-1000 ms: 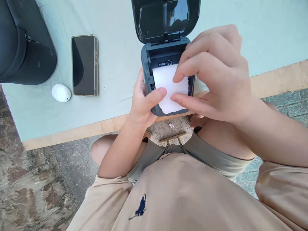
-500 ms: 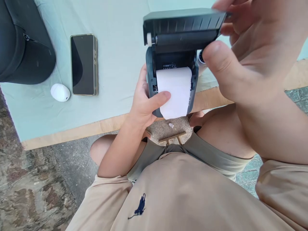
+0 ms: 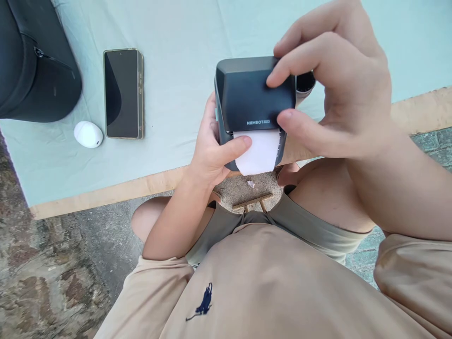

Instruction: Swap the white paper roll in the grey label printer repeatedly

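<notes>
Pale green cloth covers the tabletop (image 3: 176,28), and at its near edge a dark label printer (image 3: 252,94) is gripped from the left side by the left hand (image 3: 212,150), its thumb pressed on the white paper strip (image 3: 259,153). The closed lid is pinched by the right hand (image 3: 335,89). A phone (image 3: 123,93), a white earbud case (image 3: 88,134) and a black bag (image 3: 31,61) are seen toward the far left corner.

Beige polo shirt (image 3: 268,287), navy logo, olive shorts (image 3: 318,230).
</notes>
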Motion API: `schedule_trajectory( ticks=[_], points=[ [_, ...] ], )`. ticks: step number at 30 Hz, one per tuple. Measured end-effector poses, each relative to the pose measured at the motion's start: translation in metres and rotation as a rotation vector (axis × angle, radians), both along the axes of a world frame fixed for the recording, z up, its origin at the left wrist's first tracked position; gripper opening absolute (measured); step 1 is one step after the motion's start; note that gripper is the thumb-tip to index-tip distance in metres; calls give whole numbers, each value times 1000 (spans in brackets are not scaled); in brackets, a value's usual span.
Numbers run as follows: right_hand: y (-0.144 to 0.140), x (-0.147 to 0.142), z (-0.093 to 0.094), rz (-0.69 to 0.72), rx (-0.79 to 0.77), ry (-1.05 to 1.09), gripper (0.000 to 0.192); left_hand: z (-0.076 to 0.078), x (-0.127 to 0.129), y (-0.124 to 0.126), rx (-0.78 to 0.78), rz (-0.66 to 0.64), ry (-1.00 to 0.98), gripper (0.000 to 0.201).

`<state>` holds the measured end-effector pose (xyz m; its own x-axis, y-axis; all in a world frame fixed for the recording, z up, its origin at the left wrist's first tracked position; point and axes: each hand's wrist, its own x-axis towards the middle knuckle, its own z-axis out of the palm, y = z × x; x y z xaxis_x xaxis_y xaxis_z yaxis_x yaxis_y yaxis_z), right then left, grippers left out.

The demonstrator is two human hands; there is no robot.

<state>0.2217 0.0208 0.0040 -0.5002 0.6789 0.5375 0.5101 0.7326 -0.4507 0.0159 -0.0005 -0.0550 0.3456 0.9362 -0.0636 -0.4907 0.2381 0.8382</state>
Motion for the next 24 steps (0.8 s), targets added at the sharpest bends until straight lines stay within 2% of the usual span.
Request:
schedule_trajectory(
  ticks=[2,5,9,13,19,24],
  points=[
    [-2,-1,1,-12,-25,-2,37,-4,0,4,67,-27,-46,67],
    [-4,-3,4,41,-68,4,37,-9,0,9,132,-41,-116,59],
    [-8,-4,9,58,-118,-4,31,-9,1,7,127,-9,-89,47],
    [-9,-4,12,44,-195,-65,26,-7,1,2,99,-4,-59,50],
    [-7,-2,9,46,-178,-84,30,-3,1,4,97,-18,-39,46],
    [-4,1,3,-23,-69,-87,35,10,9,7,38,-43,-85,40]
  ],
)
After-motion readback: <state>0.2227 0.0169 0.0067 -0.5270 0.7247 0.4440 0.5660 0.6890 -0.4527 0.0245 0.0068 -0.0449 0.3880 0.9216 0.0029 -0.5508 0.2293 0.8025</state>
